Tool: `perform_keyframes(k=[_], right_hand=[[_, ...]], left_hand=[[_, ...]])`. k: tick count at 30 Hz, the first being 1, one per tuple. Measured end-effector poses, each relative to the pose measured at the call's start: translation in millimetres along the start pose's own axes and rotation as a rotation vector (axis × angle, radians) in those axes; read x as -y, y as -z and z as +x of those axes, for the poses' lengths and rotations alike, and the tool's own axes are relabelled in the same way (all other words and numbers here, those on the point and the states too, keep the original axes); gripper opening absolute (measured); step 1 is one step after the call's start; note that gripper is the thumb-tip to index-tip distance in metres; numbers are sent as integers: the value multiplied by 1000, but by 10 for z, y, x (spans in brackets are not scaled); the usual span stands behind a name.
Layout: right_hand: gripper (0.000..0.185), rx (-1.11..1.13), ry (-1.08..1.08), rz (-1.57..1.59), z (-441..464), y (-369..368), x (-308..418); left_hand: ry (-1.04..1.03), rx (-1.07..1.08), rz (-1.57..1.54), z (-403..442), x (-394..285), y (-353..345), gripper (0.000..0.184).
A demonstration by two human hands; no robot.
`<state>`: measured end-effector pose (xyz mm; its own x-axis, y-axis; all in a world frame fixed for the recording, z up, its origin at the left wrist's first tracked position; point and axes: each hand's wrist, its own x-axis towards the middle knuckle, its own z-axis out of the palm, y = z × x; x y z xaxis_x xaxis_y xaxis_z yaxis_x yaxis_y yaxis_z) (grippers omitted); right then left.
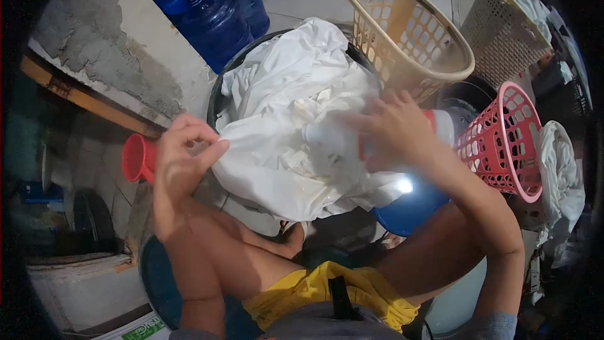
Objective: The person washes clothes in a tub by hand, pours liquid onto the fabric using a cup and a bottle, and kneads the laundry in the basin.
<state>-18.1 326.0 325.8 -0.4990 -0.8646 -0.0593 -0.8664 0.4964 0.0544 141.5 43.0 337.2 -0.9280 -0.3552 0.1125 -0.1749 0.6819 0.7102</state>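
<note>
A large white cloth (277,132) is heaped over a dark round tub (217,97) in front of me. My left hand (189,151) pinches the cloth's left edge between thumb and fingers. Above the right part of the cloth, my right hand (399,129) is wrapped around a white plastic bottle (443,126) with red on its side. The bottle lies nearly level, its narrow end pointing left over the cloth. Motion smears the right hand's fingers and the bottle's front. Pale wet-looking patches show on the middle of the cloth.
A beige laundry basket (412,31) stands behind the tub, and a pink basket (503,145) leans at the right. Blue water jugs (233,6) stand at back left. A red plastic cup (138,158) is beside my left hand. A blue basin (412,211) lies below the cloth.
</note>
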Motion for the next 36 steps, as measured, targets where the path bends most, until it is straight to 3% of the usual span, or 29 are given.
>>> perform_keyframes(k=[1, 4, 9, 16, 20, 22, 25, 28, 30, 33, 36], right_hand=[[83, -74, 71, -41, 5, -102, 4], [86, 80, 119, -83, -26, -121, 73], [86, 55, -8, 140, -99, -71, -229], [90, -47, -108, 568, -189, 191, -572], [91, -397, 23, 841, -218, 167, -798], [92, -509, -103, 947, -321, 306, -853], [94, -618, -134, 983, -485, 455, -1040], [93, -688, -199, 1034, -726, 576, -1110], [92, -748, -237, 1017, -888, 629, -1173], [92, -826, -261, 964, -1130, 572, -1351], [95, -813, -352, 867, -1354, 591, -1422]], left_hand=[[-10, 4, -18, 9, -41, -34, 9], [-16, 26, -81, 32, -115, -77, 8], [-52, 111, -241, 45, -143, -128, 8], [-188, -55, -320, 394, -183, -389, 10], [-254, -48, -306, 870, -471, -614, 14], [-255, 19, -298, 1101, -596, -759, 15], [-468, 410, -301, 1330, -619, -990, 28], [-764, 538, 230, 1097, -697, -824, 53], [-653, 611, 220, 903, -781, -557, 84], [-486, 507, 504, 557, -600, -480, 114], [-578, 564, 565, 435, -169, -849, 136]])
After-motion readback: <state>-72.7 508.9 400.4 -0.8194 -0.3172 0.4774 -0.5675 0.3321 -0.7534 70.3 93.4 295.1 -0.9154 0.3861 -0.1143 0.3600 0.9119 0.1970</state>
